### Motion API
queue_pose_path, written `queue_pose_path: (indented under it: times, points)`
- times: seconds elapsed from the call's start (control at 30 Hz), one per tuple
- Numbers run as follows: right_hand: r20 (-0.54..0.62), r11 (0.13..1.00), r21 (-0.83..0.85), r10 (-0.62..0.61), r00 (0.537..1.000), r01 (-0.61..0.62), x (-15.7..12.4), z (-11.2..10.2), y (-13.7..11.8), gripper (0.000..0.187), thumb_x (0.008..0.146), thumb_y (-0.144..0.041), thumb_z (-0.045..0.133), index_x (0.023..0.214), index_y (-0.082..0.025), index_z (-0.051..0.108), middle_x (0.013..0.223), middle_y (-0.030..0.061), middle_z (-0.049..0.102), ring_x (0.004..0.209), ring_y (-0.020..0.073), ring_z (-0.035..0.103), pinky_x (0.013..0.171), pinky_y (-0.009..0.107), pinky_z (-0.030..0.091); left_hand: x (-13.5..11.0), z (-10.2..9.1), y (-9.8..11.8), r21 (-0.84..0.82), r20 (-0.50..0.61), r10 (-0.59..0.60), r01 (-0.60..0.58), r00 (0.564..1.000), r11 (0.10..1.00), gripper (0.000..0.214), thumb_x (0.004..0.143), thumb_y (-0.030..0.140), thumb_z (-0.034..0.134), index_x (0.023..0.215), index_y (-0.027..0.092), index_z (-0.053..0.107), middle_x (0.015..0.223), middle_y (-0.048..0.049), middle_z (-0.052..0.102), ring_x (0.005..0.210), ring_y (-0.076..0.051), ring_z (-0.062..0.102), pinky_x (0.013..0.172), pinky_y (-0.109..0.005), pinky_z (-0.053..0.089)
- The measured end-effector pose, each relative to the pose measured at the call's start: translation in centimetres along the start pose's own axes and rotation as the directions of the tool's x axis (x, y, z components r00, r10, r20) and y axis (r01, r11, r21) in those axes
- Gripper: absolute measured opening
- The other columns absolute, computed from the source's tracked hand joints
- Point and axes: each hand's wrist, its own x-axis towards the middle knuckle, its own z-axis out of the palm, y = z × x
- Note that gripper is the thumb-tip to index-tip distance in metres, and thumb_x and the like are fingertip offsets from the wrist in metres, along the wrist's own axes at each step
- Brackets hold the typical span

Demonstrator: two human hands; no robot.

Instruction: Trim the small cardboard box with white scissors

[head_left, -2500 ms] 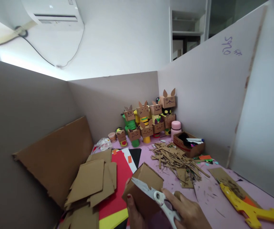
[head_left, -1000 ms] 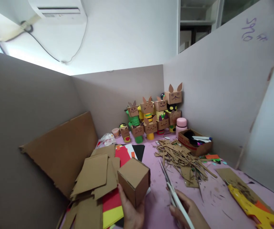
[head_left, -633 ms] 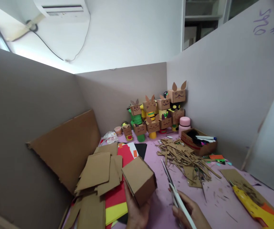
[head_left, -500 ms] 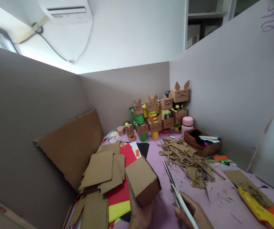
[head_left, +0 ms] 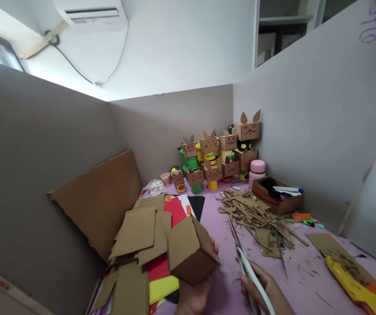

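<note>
A small brown cardboard box [head_left: 189, 249] rests tilted in my left hand [head_left: 196, 295], whose palm supports it from below while fingertips show at its right side. My right hand [head_left: 263, 284] is closed around white-handled scissors [head_left: 245, 262]. Their blades point up and away, nearly together, a little right of the box and apart from it. Beyond the blades lies a heap of thin cardboard strips [head_left: 253, 210]. To the left of the box are stacked flat cardboard pieces [head_left: 138, 232], with red paper [head_left: 158, 267] and yellow paper [head_left: 163, 288] partly under them.
Several cardboard animal figures [head_left: 212, 170] stand at the back by the grey partition [head_left: 171, 122]. A pink bottle [head_left: 256, 173] and a box of pens [head_left: 276, 197] are at back right. A yellow glue gun [head_left: 348, 278] lies on cardboard at right. A large cardboard sheet [head_left: 102, 201] leans left.
My left hand has turned the box, so a different side faces me and fingertips now show at its right. The scissors in my right hand have shifted slightly right.
</note>
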Motion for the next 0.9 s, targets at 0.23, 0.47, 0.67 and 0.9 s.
queue_pose_path:
  times: [0.23, 0.47, 0.67, 0.9]
  points:
    - [0.046, 0.976, 0.214, 0.023, 0.999, -0.032, 0.9, 0.4, 0.5, 0.062, 0.065, -0.065, 0.067, 0.1, -0.018, 0.048, 0.066, -0.002, 0.06, 0.049, 0.0113, 0.057, 0.041, 0.021, 0.043, 0.5, -1.3, 0.8, -0.022, 0.114, -0.074, 0.077, 0.991, 0.997, 0.045, 0.089, 0.039, 0.037, 0.108, 0.012, 0.066, 0.117, -0.0179, 0.064, 0.112, -0.028, 0.056, 0.098, -0.04, 0.04]
    - [0.026, 0.982, 0.191, -0.013, 1.0, 0.007, 1.2, -0.1, 0.7, 0.069, 0.063, -0.062, 0.071, 0.109, -0.016, 0.048, 0.064, -0.0035, 0.057, 0.049, 0.0112, 0.057, 0.041, 0.02, 0.044, 1.1, -0.8, 0.3, -0.132, -0.041, 0.007, -0.012, 0.999, 0.991, 0.031, 0.087, 0.04, 0.048, 0.107, 0.027, 0.067, 0.108, -0.0093, 0.07, 0.106, -0.029, 0.06, 0.091, -0.048, 0.046]
    - [0.029, 0.989, 0.148, 0.007, 1.0, -0.011, 0.8, 0.2, 0.0, 0.073, 0.062, -0.061, 0.072, 0.116, -0.015, 0.053, 0.059, -0.0036, 0.056, 0.046, 0.0115, 0.056, 0.04, 0.02, 0.042, 1.3, 0.7, 0.2, -0.053, -0.121, 0.065, -0.072, 0.991, 0.996, 0.027, 0.081, 0.042, 0.058, 0.102, 0.029, 0.07, 0.108, -0.0083, 0.07, 0.102, -0.03, 0.062, 0.085, -0.045, 0.05]
    - [-0.066, 0.985, 0.168, -0.024, 0.998, 0.035, 1.1, 0.2, -0.4, 0.07, 0.061, -0.06, 0.073, 0.112, -0.016, 0.055, 0.058, -0.0038, 0.056, 0.042, 0.0114, 0.055, 0.037, 0.019, 0.041, 1.5, 1.3, -0.7, 0.02, -0.179, 0.081, -0.078, 0.98, 0.997, 0.021, 0.081, 0.026, 0.059, 0.098, 0.024, 0.071, 0.103, -0.0117, 0.071, 0.096, -0.032, 0.065, 0.077, -0.044, 0.055]
